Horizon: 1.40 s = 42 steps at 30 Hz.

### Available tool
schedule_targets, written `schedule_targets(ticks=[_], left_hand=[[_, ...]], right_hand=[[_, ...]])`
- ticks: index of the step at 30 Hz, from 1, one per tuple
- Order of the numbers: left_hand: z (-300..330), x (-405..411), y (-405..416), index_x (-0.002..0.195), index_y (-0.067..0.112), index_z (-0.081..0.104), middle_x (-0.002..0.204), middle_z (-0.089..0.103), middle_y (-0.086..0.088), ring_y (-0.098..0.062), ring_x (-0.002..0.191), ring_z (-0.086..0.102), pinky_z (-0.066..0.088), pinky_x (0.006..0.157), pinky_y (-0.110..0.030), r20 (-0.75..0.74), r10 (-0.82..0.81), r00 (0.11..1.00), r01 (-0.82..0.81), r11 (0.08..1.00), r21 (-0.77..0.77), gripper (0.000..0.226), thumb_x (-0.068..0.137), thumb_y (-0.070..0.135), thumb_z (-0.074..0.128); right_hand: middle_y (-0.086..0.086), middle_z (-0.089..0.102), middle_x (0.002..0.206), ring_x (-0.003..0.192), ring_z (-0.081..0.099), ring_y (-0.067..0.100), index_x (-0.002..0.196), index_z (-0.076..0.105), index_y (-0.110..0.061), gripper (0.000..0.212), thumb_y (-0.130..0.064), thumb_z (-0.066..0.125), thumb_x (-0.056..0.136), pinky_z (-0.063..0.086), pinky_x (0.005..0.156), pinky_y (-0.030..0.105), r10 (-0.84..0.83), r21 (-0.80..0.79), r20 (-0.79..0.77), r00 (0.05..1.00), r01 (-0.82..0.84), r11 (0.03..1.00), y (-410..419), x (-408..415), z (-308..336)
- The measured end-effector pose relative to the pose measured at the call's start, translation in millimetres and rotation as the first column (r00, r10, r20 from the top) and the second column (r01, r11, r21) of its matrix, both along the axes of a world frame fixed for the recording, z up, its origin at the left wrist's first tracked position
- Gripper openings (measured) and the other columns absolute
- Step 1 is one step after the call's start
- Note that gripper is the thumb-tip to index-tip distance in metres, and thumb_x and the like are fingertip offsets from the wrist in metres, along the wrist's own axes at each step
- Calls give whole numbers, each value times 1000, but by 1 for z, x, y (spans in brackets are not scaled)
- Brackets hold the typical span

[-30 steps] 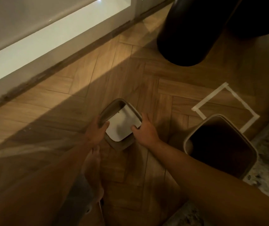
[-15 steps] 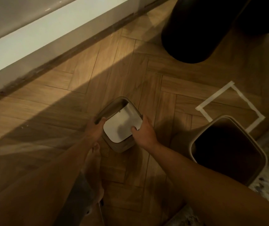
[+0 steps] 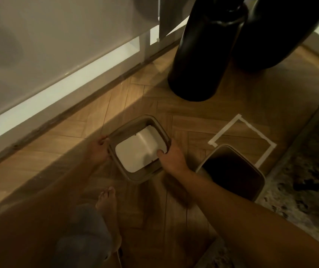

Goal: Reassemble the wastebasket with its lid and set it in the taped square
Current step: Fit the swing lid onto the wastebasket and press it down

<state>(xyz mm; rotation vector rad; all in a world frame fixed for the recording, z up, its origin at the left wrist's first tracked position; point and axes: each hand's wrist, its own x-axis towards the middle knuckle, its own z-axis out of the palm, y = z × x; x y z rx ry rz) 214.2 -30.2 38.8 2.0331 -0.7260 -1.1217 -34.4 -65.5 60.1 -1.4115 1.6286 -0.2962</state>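
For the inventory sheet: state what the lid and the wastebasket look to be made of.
Lid: apparently moulded plastic, matte taupe frame with a smooth white flap and rounded corners. Wastebasket: likely the same matte plastic, thin rounded rim, dark inside. Dim light leaves both uncertain.

The wastebasket (image 3: 232, 171) covers one corner of the taped square (image 3: 247, 140).

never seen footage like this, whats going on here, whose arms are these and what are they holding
The single view comes from a camera worn on a person's head, looking down at their own bare arms. No machine is involved. The left hand and right hand grip opposite sides of a beige square frame lid with a white swing flap, low over the wooden herringbone floor. To the right stands an open, lidless beige wastebasket, overlapping one corner of a white taped square. A bare foot and a patterned rug also show.
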Motion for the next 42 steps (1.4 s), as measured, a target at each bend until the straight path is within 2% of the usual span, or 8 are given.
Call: schedule_targets(ticks=[7, 12, 17, 20, 25, 32, 37, 42], left_hand=[[89, -38, -39, 117, 30, 70, 108, 73, -6, -36, 97, 74, 64, 75, -52, 49, -123, 991, 131, 963, -235, 20, 104, 23, 57], [134, -100, -65, 127, 16, 71, 114, 68, -2, -28, 104, 68, 59, 89, -53, 267, -179, 947, 277, 877, -394, 28, 102, 22, 59], [146, -167, -64, 126, 19, 71, 114, 64, 2, 3, 91, 54, 40, 80, -4, 474, -270, 838, 487, 762, -427, 26, 103, 21, 59], [145, -198, -58, 128, 14, 69, 115, 61, -3, -9, 98, 56, 43, 85, -13, 552, -348, 758, 611, 675, -414, 29, 103, 21, 58], [142, -230, -50, 126, 4, 71, 107, 62, -9, -26, 94, 63, 55, 81, -42, 666, -437, 605, 782, 486, -391, 30, 101, 17, 63], [116, -252, -40, 117, 3, 75, 97, 64, -11, -27, 88, 62, 54, 75, -43, 822, -404, 401, 912, 264, -315, 26, 94, 15, 72], [88, -258, -52, 129, 27, 63, 118, 54, 9, 0, 103, 50, 41, 81, -11, 671, -547, 502, 862, 384, -332, 55, 87, 61, 68], [64, -272, -56, 134, 36, 50, 123, 41, 26, 9, 112, 42, 34, 85, -10, 590, -520, 617, 781, 493, -383, 59, 91, 76, 50]], right_hand=[[15, 54, 151, 136, 55, 36, 157, 41, -6, 65, -29, 68, 102, 47, 112, 42, -78, -13, 0, 997, 78, 997, -25, -50, 56], [14, 53, 148, 127, 59, 31, 142, 58, -6, 49, -30, 67, 101, 50, 108, 43, -213, -196, 75, 974, 224, 955, -47, -90, 98], [-1, 70, 113, 103, 68, 16, 131, 65, -17, 37, -44, 60, 107, 54, 92, 36, -357, -11, 445, 821, 404, 915, -61, -120, 131], [3, 73, 122, 105, 76, 21, 134, 61, -13, 46, -47, 64, 104, 60, 93, 40, -470, 192, 581, 664, 450, 872, -63, -140, 133], [11, 79, 104, 82, 80, 20, 117, 71, -4, 35, -32, 77, 98, 62, 69, 34, -585, 351, 615, 529, 481, 803, -56, -169, 112], [11, 68, 77, 55, 69, 15, 93, 67, -2, 10, -3, 67, 103, 57, 48, 27, -700, 430, 510, 501, 556, 711, -42, -194, 96], [10, 71, 80, 60, 69, 16, 93, 68, -4, 10, -1, 65, 103, 58, 49, 26, -696, 374, 504, 511, 597, 709, -32, -224, 95], [9, 76, 83, 68, 71, 18, 103, 71, -8, 11, -4, 62, 105, 60, 58, 28, -631, 319, 533, 564, 557, 767, -7, -255, 89]])
